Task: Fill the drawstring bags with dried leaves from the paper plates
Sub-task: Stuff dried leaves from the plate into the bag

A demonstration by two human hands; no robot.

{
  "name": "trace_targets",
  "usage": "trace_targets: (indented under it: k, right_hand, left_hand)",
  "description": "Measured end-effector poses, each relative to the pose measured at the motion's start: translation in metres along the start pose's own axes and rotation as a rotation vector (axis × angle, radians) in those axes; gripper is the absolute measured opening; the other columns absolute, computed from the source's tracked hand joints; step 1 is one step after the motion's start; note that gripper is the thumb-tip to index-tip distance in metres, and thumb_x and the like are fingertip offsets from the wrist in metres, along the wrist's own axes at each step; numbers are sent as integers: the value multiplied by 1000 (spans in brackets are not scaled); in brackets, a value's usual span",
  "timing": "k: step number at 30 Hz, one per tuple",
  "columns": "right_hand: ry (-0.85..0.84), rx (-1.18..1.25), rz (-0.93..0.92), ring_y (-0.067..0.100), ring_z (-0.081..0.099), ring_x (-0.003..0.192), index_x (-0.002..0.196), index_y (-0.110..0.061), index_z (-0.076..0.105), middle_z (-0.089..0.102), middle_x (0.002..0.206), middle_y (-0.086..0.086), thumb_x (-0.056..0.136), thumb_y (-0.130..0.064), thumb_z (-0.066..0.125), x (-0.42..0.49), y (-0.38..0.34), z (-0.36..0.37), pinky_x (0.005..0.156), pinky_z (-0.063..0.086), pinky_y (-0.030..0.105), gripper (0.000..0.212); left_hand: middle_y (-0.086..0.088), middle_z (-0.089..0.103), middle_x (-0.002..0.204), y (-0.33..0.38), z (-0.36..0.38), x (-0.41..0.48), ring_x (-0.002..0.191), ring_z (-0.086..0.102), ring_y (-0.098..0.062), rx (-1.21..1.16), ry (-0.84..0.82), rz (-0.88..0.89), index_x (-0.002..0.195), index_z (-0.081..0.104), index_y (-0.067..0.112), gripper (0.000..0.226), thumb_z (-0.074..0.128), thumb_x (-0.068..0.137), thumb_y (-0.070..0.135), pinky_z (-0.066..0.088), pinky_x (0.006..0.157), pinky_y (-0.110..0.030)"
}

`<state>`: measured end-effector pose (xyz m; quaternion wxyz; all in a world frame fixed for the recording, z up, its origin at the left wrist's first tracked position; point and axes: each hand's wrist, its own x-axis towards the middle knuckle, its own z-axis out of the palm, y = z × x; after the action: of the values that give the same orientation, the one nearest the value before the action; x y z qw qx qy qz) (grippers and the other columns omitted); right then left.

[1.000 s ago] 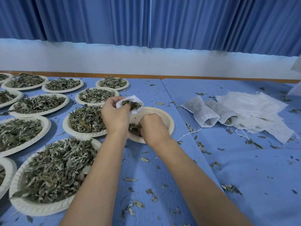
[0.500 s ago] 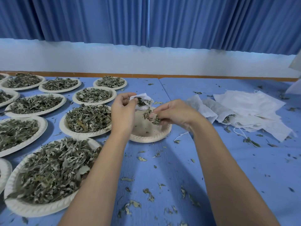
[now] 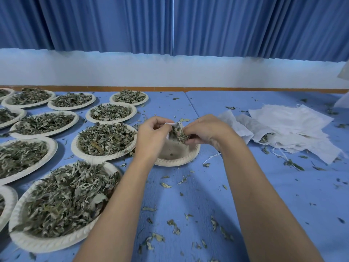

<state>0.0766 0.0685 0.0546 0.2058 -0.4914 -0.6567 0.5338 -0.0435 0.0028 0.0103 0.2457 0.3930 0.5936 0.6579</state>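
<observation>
Near the middle of the frame we see the left hand (image 3: 151, 137), its grip closed on the mouth of a small white drawstring bag (image 3: 172, 124). The thumb and curled fingers pinch the cloth, so the opening faces right. The right hand (image 3: 209, 131) meets it just beside, its grip pinched tight on a clump of dried leaves (image 3: 179, 136) at the bag's opening. We cannot tell how far the clump reaches inside. Both hands are over a nearly bare paper plate (image 3: 175, 161), which holds only a few crumbs and stands on the blue counter (image 3: 264, 186). A thin white string (image 3: 213, 156) trails on the counter just right of that plate. Touching or almost touching its left side is a heaped plate (image 3: 98, 157). In the lower left of the frame the nearest plate (image 3: 37, 242) is piled high with leaves too. More full plates (image 3: 111, 121) run in rows toward the upper left. At the right of the frame lies a loose pile of flat white bags (image 3: 292, 125). At its left edge two stuffed bags (image 3: 236, 129) lie on their sides, one showing leaves at its mouth. Leaf scraps (image 3: 173, 225) are strewn over the counter, thickest between the two forearms at the bottom of the frame. Behind the counter we see a white wall (image 3: 170, 72), and a blue curtain (image 3: 170, 25) across the top.
</observation>
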Motion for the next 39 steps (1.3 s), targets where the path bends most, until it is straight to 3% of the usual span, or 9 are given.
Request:
trace_targets:
  k: [6,9,14,17,21,26,30,35,39]
  right_hand:
    - [112,175,-54,9,63,50,104,18,63,65,79,19,77,7,68,3,0,2,61,57,20,29]
    - [115,201,-67,9,63,50,104,19,62,65,81,24,75,8,69,5,0,6,56,57,19,31]
    - [242,87,-99,17,64,61,93,14,67,63,71,14,76,4,62,15,9,23,77,58,33,20]
    - [390,-134,-239,16,42,58,68,6,69,49,59,20,77,-2,58,11,15,38,54,37,25,17]
    - [479,-323,-411,15,16,48,41,-17,30,24,44,6,79,0,53,6,17,48,42,13,25,48]
    - [470,-332,-391,17,25,47,43,-12,42,37,44,7,80,0,54,10,16,44,43,19,26,41]
    - [388,-221,-293,16,30,46,42,-13,41,35,38,-1,78,0,54,11,17,38,43,22,24,40]
    - [251,-23,-199,30,62,74,82,12,66,64,75,19,82,0,56,13,12,35,76,56,42,16]
    - [145,47,-158,41,62,104,98,15,64,64,107,31,84,5,54,8,3,32,89,52,53,20]
  left_hand:
    - [2,51,67,-3,4,-1,54,48,2,-4,-67,4,81,65,21,25,56,87,-2,39,56,-8]
    - [-4,52,72,-7,6,-1,71,57,-17,5,-88,-31,86,63,22,29,54,83,-5,48,75,-29]
    - [-7,64,87,-10,8,1,86,59,-19,-138,-42,-177,89,66,19,19,54,87,4,45,80,-33]
    - [-4,67,85,-11,13,3,85,59,-20,-282,11,-259,86,66,14,20,52,88,1,44,71,-27]
    - [-9,62,80,-12,16,2,76,53,-23,-443,4,-307,89,63,7,22,46,88,-6,40,71,-34]
    - [2,64,69,-13,13,1,56,57,-5,-365,-92,-190,99,57,9,33,47,81,-17,43,53,-14]
    - [-2,67,80,-19,6,0,62,66,-6,-285,-142,-139,105,57,9,33,56,82,-15,49,58,-14]
    - [0,64,75,-19,7,1,60,63,-3,-190,-75,-104,96,59,16,32,56,84,-13,48,60,-14]
    - [1,61,69,-16,8,1,54,61,-3,-211,21,-101,88,58,17,33,54,82,-15,43,50,-8]
